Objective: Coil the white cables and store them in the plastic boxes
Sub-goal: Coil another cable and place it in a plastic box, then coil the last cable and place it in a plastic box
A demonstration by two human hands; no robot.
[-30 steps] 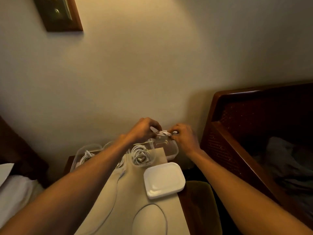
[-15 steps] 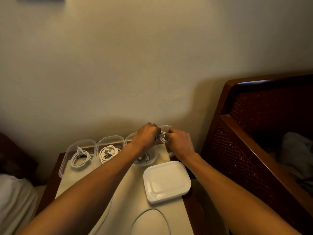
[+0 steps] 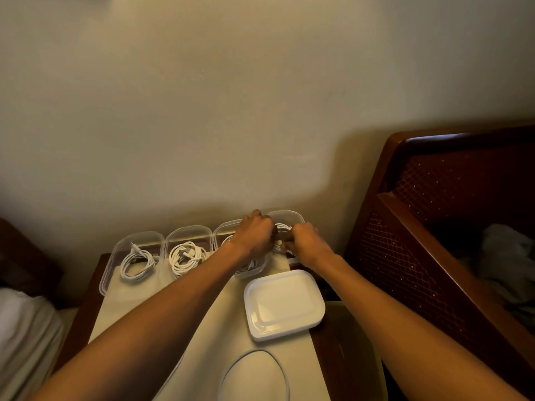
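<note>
Two hands grip one coiled white cable (image 3: 282, 228) — left hand (image 3: 254, 235) and right hand (image 3: 307, 245) curled round it — above the rightmost plastic box (image 3: 291, 212) on the bench (image 3: 202, 328), three neighbouring boxes (image 3: 188, 228) holding coils (image 3: 185, 256).

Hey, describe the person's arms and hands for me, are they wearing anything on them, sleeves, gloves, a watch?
The left hand and right hand are bare, no gloves. The left forearm and right forearm are bare as well, with no sleeve in view. No watch or bracelet shows at either wrist. Rings cannot be told: the fingers are mostly hidden.
</note>
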